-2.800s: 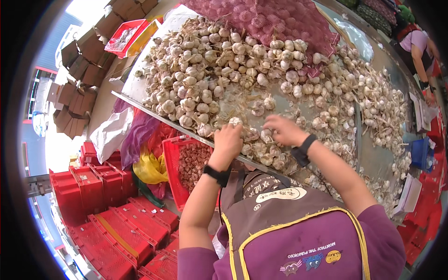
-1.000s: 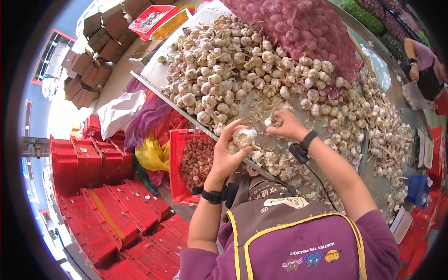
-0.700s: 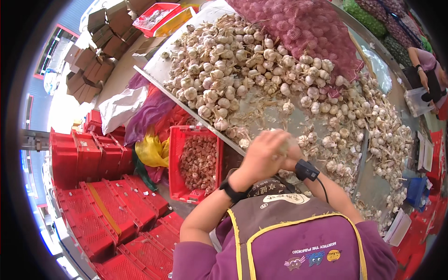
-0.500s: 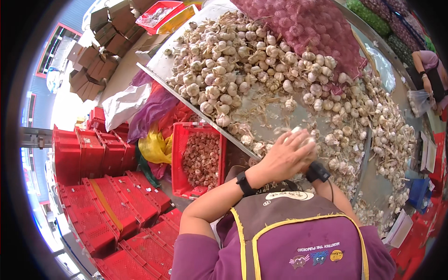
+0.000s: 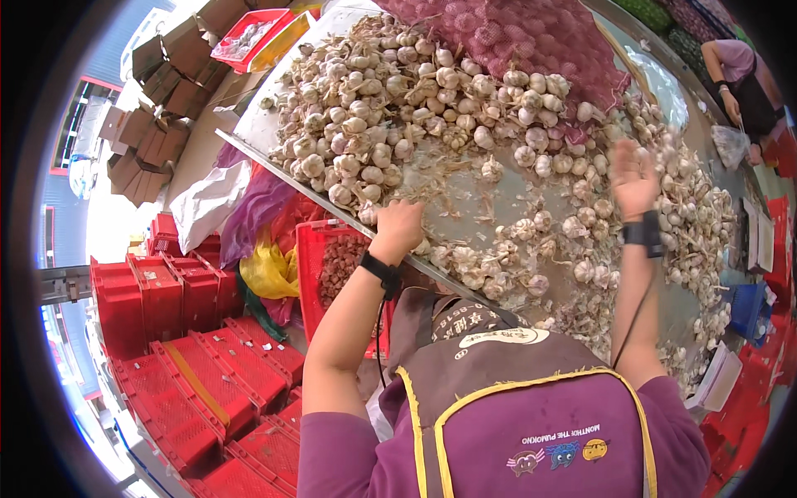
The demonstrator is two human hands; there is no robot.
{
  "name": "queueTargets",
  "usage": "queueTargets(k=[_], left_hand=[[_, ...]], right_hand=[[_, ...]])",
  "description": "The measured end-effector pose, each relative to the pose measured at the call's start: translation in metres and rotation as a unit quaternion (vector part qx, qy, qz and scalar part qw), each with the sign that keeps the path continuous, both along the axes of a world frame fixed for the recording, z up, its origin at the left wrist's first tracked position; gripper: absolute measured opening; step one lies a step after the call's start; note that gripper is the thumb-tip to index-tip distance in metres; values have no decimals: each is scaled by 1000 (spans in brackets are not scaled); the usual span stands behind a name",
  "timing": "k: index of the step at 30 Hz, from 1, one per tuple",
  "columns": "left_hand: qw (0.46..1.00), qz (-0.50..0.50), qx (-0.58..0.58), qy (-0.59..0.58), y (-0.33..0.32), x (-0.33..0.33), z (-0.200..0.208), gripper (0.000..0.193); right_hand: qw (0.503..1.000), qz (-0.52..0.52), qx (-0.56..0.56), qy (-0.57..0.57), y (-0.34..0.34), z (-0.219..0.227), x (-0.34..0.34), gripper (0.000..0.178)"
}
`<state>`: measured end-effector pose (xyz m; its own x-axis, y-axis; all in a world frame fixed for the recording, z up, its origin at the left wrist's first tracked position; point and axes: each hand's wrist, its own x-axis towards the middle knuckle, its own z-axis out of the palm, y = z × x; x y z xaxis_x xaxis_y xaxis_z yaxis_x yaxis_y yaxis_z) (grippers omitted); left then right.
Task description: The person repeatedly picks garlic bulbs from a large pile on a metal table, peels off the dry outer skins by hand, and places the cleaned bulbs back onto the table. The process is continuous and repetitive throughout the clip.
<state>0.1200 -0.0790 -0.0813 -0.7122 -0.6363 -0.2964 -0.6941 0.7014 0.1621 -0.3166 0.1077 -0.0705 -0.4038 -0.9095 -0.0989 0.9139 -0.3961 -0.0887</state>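
Heaps of whitish garlic bulbs (image 5: 349, 108) with dry stalks cover much of a grey metal table (image 5: 448, 199). My left hand (image 5: 400, 226) is at the table's near left edge beside the pile, its fingers curled down; whatever they hold, if anything, is hidden. Over the right-hand garlic heap (image 5: 693, 216), my right hand (image 5: 633, 178) reaches out with fingers extended and slightly blurred, nothing seen in it. Loose skins and a row of bulbs (image 5: 490, 266) lie between my two arms.
A pink mesh sack (image 5: 515, 37) full of garlic lies at the far side. Below the left edge stands a red crate (image 5: 312, 274) of reddish-brown pieces. Stacked red crates (image 5: 178, 390) fill the lower left. Another person (image 5: 739, 83) holds a clear bag at the right.
My hands were together over the table's near part. They have parted: the left moved to the left edge, the right out to the right-hand heap. The whole view shifted slightly.
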Motion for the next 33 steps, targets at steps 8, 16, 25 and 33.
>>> queueTargets(k=[8,16,25,33], left_hand=[[971,173,138,87,-13,-13,24,34],[582,355,514,522,-10,22,65,23],[991,26,109,73,49,-12,6,24],[985,-106,97,-98,54,-37,-9,32]], right_hand=[[591,249,149,753,-57,-38,257,31],[364,213,30,906,-96,-58,313,30],[804,292,271,441,-83,-30,203,33],[953,290,78,49,-28,2,165,48]])
